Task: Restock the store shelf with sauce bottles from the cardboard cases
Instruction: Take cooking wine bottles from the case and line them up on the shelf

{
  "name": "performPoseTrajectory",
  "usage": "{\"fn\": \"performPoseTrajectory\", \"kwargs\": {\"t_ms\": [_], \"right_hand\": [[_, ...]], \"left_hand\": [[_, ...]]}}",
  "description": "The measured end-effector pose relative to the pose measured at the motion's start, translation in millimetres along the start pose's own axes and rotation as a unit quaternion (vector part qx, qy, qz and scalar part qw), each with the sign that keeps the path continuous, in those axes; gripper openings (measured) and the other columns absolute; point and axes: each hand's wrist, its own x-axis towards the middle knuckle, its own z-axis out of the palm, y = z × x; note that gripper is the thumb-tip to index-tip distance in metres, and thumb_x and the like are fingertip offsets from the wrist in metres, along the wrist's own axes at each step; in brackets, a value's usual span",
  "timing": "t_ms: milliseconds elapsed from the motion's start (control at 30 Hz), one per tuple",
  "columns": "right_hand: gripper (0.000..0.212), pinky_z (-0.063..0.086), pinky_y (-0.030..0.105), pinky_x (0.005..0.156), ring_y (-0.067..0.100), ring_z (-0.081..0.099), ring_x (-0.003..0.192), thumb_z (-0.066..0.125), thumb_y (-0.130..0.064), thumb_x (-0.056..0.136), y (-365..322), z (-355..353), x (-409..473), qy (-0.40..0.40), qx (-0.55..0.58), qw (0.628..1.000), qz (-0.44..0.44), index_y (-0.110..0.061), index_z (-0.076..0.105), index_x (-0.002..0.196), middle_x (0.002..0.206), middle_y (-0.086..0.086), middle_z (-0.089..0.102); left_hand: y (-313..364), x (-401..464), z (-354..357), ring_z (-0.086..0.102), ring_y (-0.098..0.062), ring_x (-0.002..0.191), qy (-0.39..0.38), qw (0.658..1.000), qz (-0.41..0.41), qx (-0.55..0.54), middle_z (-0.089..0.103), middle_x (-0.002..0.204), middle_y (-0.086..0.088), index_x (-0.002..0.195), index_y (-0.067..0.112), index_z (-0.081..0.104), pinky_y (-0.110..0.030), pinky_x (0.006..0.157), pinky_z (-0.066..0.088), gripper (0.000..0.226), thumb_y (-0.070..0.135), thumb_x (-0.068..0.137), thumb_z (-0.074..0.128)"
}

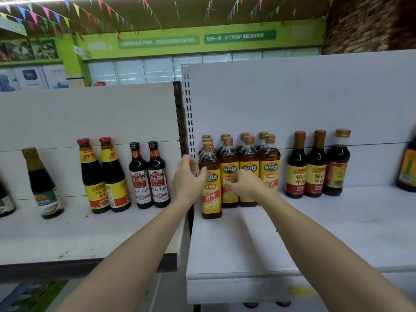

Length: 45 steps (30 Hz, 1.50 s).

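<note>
Several amber cooking-wine bottles with yellow labels (248, 174) stand in rows at the left end of the right white shelf (247, 244). The frontmost one (211, 199) stands forward of the others. My left hand (188, 179) hovers just left of its shoulder, fingers curled and apart, holding nothing. My right hand (244, 184) is in front of the second row's labels, fingers loosely bent, with nothing gripped. No cardboard case is in view.
Three dark soy bottles (316, 167) stand to the right on the same shelf. The left shelf (67, 235) carries two red-capped oyster sauce bottles (103, 176), two black-capped soy bottles (148, 176) and a green-labelled bottle (44, 183). A slotted upright (188, 113) divides the shelves.
</note>
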Motion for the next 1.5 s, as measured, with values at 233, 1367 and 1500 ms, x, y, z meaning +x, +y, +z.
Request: {"fn": "performPoseTrajectory", "kwargs": {"t_ms": [233,1367,1500], "right_hand": [[0.023,0.054,0.033,0.062,0.017,0.060,0.065,0.054,-0.038,0.096,-19,-15,10,-0.043,-0.205,0.978,0.007,-0.019,0.049,0.082,0.078,0.000,0.062],[0.038,0.054,0.030,0.058,0.017,0.065,0.056,0.054,-0.037,0.100,49,-44,9,-0.024,-0.096,0.994,0.042,-0.016,0.057,0.069,0.063,0.000,0.065],[0.039,0.053,0.031,0.060,0.017,0.063,0.057,0.055,-0.038,0.098,52,-46,7,-0.033,-0.095,0.994,0.037,-0.015,0.059,0.067,0.062,0.001,0.068]], "left_hand": [[25,5,13,0.038,-0.016,0.049,-0.240,0.947,0.081,0.197,0.038,0.051,0.001,0.054,0.019,0.039,-0.028,0.052,0.036,0.043,0.026,0.093,0.055],[30,-1,32,0.048,-0.016,0.050,-0.235,0.923,0.026,0.304,0.045,0.051,0.003,0.053,0.018,0.044,-0.026,0.049,0.037,0.043,0.026,0.094,0.054],[30,3,32,0.049,-0.016,0.052,-0.245,0.926,0.002,0.288,0.045,0.052,0.004,0.052,0.019,0.044,-0.026,0.050,0.041,0.047,0.029,0.096,0.056]]}}
